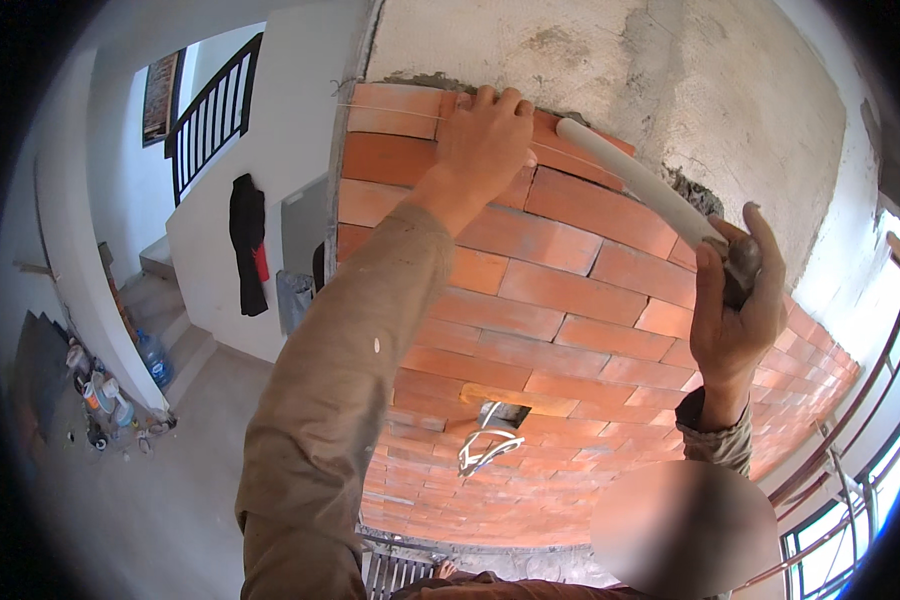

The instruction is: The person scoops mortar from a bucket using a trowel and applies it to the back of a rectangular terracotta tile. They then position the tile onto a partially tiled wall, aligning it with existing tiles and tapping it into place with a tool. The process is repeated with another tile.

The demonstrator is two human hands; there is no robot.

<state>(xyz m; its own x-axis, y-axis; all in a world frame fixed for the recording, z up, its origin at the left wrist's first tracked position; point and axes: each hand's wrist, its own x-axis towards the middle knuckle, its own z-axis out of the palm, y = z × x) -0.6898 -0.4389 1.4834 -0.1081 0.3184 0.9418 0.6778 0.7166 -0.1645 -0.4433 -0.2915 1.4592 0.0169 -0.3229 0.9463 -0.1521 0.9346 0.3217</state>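
Observation:
Along the top row of orange brick tiles [545, 280] on the wall, my left hand [480, 145] has curled fingers over a small tile piece, beside a thin string [380, 107]. My right hand [740, 310] grips a dark, rounded end of a long white tube-like tool [635, 180], whose other end lies against the upper tiles. Rough grey plaster [590, 50] is just above, with some dark mortar at its lower edge. Lower down, white cables [485, 455] hang from an opening in the tiles.
At left are a staircase [165, 290] with black railing, hanging dark clothing [250, 240], buckets and a water jug [152, 358] on the floor. At right, thin poles or bars [845, 490] stand before bright windows. A blurred patch covers the lower right.

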